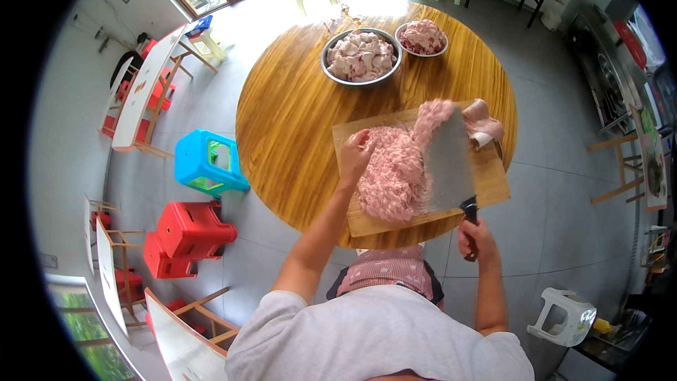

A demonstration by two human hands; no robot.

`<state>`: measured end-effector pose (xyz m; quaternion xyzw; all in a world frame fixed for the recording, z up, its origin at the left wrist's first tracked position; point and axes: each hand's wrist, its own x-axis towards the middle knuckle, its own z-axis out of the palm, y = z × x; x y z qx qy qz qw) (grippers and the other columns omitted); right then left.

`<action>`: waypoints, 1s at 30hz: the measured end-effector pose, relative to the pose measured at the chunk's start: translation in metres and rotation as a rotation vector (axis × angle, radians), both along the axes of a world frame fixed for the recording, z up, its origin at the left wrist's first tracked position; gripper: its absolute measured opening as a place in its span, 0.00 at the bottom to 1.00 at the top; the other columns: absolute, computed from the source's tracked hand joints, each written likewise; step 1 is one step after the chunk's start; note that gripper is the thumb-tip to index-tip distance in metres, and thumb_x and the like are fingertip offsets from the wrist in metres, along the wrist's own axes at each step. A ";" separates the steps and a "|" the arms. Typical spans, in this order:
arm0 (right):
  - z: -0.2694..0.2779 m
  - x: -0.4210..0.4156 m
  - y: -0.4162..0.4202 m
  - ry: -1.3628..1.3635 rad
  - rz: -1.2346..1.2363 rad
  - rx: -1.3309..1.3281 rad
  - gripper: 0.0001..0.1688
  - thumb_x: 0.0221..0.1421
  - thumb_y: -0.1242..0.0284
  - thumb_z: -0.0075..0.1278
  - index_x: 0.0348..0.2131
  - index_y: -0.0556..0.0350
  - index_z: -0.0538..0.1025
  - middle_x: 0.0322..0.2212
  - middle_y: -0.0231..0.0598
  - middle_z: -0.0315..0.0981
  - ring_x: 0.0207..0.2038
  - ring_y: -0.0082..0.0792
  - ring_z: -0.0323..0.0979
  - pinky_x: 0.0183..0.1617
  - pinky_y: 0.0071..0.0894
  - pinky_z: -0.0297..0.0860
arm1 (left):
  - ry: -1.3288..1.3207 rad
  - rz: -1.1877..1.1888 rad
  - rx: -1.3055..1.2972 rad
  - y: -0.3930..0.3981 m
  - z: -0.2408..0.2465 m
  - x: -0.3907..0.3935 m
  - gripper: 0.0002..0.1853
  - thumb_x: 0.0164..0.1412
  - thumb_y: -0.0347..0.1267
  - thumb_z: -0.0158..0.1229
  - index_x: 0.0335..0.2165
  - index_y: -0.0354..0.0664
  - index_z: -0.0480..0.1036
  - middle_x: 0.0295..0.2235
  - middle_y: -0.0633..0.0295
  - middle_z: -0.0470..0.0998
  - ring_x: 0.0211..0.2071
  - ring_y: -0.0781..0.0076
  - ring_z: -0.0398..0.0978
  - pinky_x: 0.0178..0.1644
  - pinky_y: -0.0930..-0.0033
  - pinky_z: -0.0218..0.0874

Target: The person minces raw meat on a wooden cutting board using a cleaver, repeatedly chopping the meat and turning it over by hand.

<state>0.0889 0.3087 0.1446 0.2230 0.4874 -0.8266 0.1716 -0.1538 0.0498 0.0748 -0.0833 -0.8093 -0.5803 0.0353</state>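
Observation:
My right hand (477, 239) grips the black handle of a broad cleaver (449, 164). The wide blade lies against the right side of a heap of minced meat (389, 174), and some mince rises along its far left edge. At the heap's upper left, my left hand (357, 154) touches the mince with fingers curled; whether it holds any cannot be told. Both heap and blade are over a wooden cutting board (489, 177) at the near edge of a round wooden table (285, 116). On the board's far right corner lies a slab of meat with skin (484, 121).
A metal bowl of meat pieces (361, 56) and a smaller bowl of meat (423, 38) stand at the table's far side. Left of the table are a blue stool (206, 161) and red stools (190, 230). A white stool (563, 317) is at lower right.

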 end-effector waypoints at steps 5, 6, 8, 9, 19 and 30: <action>0.048 -0.012 0.016 0.147 0.051 0.461 0.11 0.51 0.72 0.50 0.22 0.56 0.65 0.10 0.30 0.61 0.08 0.21 0.57 0.11 0.23 0.55 | 0.009 0.021 0.011 -0.003 -0.003 -0.002 0.19 0.48 0.33 0.60 0.39 0.36 0.72 0.31 0.55 0.76 0.31 0.68 0.73 0.37 0.70 0.65; 0.048 -0.013 0.015 0.152 0.093 0.589 0.11 0.50 0.72 0.50 0.21 0.56 0.65 0.10 0.29 0.62 0.09 0.21 0.58 0.12 0.23 0.55 | 0.014 0.021 0.011 -0.004 -0.004 -0.001 0.18 0.48 0.33 0.60 0.39 0.36 0.72 0.31 0.55 0.76 0.31 0.68 0.73 0.37 0.70 0.65; 0.032 -0.014 0.009 0.197 0.125 0.892 0.13 0.47 0.71 0.53 0.19 0.60 0.66 0.09 0.33 0.62 0.12 0.23 0.62 0.15 0.28 0.56 | 0.013 0.022 0.002 -0.004 -0.007 0.000 0.18 0.48 0.33 0.60 0.39 0.37 0.72 0.31 0.55 0.76 0.31 0.68 0.73 0.36 0.70 0.65; 0.012 -0.012 0.006 0.364 0.140 1.158 0.13 0.45 0.71 0.54 0.21 0.63 0.66 0.10 0.42 0.60 0.13 0.29 0.63 0.18 0.32 0.58 | 0.004 0.025 -0.008 -0.005 -0.012 0.001 0.18 0.48 0.33 0.59 0.39 0.37 0.72 0.31 0.55 0.76 0.31 0.68 0.73 0.36 0.70 0.65; -0.007 0.011 -0.008 0.221 -0.004 1.096 0.15 0.45 0.71 0.54 0.18 0.62 0.67 0.10 0.39 0.63 0.14 0.30 0.62 0.19 0.32 0.59 | -0.092 -0.051 -0.089 0.013 -0.021 0.010 0.16 0.49 0.33 0.58 0.39 0.39 0.73 0.34 0.54 0.76 0.33 0.59 0.74 0.39 0.67 0.64; -0.035 0.053 0.019 0.068 -0.136 1.002 0.15 0.45 0.71 0.55 0.17 0.60 0.67 0.10 0.34 0.64 0.14 0.23 0.61 0.19 0.28 0.59 | 0.171 -0.402 -0.510 0.069 -0.006 -0.008 0.04 0.43 0.27 0.57 0.21 0.37 0.75 0.18 0.55 0.73 0.22 0.62 0.73 0.30 0.64 0.64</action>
